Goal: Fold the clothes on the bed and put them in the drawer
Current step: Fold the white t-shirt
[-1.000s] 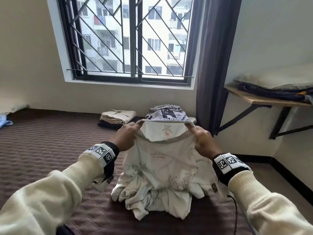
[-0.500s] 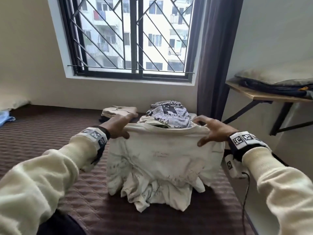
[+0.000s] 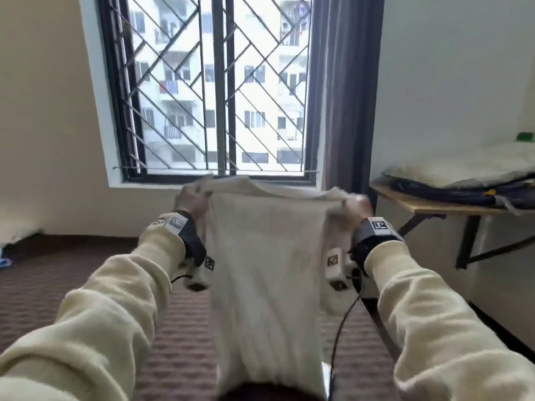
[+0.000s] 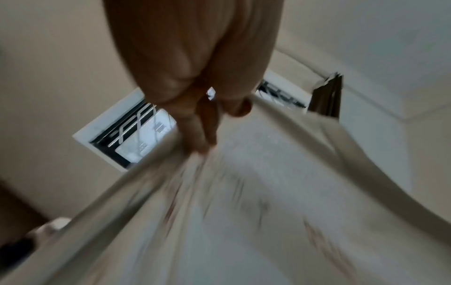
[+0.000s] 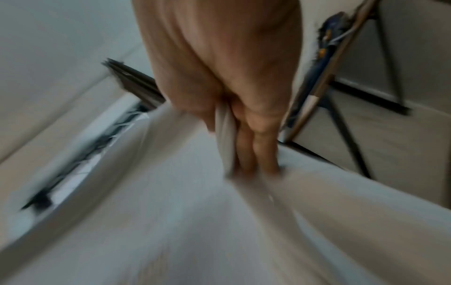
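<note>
A cream white shirt (image 3: pixel 266 273) hangs stretched in the air in front of me, above the brown quilted bed (image 3: pixel 86 299). My left hand (image 3: pixel 192 199) grips its top left corner, and my right hand (image 3: pixel 354 208) grips the top right corner. In the left wrist view my fingers (image 4: pixel 202 123) pinch the shirt's edge (image 4: pixel 244 192). The right wrist view shows my right hand's fingers (image 5: pixel 253 146) curled round bunched cloth (image 5: pixel 224 133). The shirt hides the other clothes on the bed behind it. All views are blurred by motion.
A barred window (image 3: pixel 214 91) and a dark curtain (image 3: pixel 347 91) stand ahead. A wall-mounted wooden shelf (image 3: pixel 428 205) at the right carries a pillow (image 3: pixel 469 166) and dark folded cloth. A cable (image 3: pixel 341 328) hangs from my right wrist.
Both hands have lifted the shirt up off the bed and spread it wide, so it now hangs full length. My view has tilted upward toward the window.
</note>
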The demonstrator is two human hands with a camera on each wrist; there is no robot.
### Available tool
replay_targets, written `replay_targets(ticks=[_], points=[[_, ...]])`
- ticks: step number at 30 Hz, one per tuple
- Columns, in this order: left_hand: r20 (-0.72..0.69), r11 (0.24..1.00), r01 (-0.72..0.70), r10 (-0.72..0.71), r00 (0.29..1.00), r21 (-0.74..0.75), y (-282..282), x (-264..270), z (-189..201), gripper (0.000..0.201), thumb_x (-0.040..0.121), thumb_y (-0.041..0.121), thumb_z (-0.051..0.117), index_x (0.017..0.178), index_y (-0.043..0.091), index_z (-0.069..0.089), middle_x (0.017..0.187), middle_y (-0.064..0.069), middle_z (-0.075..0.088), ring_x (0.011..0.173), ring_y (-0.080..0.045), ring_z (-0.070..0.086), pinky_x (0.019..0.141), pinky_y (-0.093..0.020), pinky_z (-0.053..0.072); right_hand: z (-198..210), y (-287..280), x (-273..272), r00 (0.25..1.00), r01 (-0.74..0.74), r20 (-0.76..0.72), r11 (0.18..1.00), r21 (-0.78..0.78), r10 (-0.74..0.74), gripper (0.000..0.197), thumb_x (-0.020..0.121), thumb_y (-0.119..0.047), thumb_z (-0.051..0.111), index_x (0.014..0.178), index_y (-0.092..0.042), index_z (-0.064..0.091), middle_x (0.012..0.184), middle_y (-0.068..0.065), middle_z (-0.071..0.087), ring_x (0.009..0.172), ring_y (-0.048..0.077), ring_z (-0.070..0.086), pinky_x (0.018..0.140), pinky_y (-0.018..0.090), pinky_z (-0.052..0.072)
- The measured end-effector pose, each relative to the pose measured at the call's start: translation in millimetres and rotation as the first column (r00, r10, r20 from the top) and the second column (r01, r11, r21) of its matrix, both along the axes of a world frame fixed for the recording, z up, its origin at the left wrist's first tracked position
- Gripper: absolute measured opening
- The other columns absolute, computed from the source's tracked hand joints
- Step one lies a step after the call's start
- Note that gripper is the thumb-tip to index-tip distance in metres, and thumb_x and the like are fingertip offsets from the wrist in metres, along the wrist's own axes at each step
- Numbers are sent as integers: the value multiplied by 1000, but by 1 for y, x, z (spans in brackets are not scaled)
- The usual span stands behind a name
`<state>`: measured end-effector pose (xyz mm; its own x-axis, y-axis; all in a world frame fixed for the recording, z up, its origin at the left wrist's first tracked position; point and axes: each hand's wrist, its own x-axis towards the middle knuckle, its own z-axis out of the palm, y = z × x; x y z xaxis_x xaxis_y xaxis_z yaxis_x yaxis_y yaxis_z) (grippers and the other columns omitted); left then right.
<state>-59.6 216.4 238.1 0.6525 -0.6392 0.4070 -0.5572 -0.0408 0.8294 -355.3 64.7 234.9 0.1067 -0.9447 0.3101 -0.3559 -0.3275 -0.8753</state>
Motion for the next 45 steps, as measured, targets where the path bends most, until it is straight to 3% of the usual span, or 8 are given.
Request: replay_targets(ticks=[7,10,13,17,24,29,39,45], points=[[869,967,-79,254,425,-243,14,24,34,51,99,31,34,145,13,43,141,-30,44,134,-52,33,99,-60,41,20,-10,-20,828,-123,-393,554,-823,-400,56,85,-12,53,140,-7,49,119,37,56,86,48,64,67,43,51],[707,721,-332,-302,640,609,38,9,-18,39,101,35,45,126,10,60,127,-13,60,122,-34,54,89,-38,49,-53,-52,-43,413,-242,-909,954,-175,-62,28,94,-21,49,113,-11,67,103,20,67,94,31,66,74,33,47],[-55,224,183,-481,875,957,55,-21,-64,25,101,15,47,112,1,63,95,-5,69,106,-22,67,48,-16,50,-134,-106,-60,162,-119,-966,976,185,203,54,96,-31,18,96,-13,69,77,11,59,79,23,67,69,41,43],[188,451,114,-571,799,885,52,9,-81,39,90,45,61,74,10,64,70,-2,53,59,-7,49,49,-18,34,-84,22,-52,365,-212,-787,868,449,497,18,74,-12,71,68,-20,56,57,-8,50,52,3,45,49,16,38],[-60,974,227,-226,972,22,44,31,-58,26,92,5,61,67,12,61,44,12,56,38,2,46,40,-13,39,-70,-2,-45,987,-122,-87,985,123,133,33,87,-3,37,80,-20,63,90,11,61,82,27,58,57,35,54],[-77,984,163,-169,983,-71,48,24,-58,38,75,45,75,84,9,71,74,-4,66,63,-15,55,57,-24,44,-69,7,-28,941,-101,328,994,39,82,40,88,6,29,86,-16,63,78,4,59,71,20,55,55,23,48],[486,637,-342,-60,872,691,53,23,-61,39,84,48,68,106,16,69,100,-14,69,92,-26,67,80,-32,55,-94,8,-23,985,101,-167,925,366,-42,25,93,-9,38,102,-4,62,91,27,65,76,40,68,67,45,55],[269,921,-207,301,915,-329,33,-7,-30,23,86,22,57,88,2,69,85,-22,67,81,-36,62,73,-32,41,-58,20,-14,942,233,305,928,-291,-141,33,91,-8,45,118,-14,64,116,16,67,103,27,61,84,26,41]])
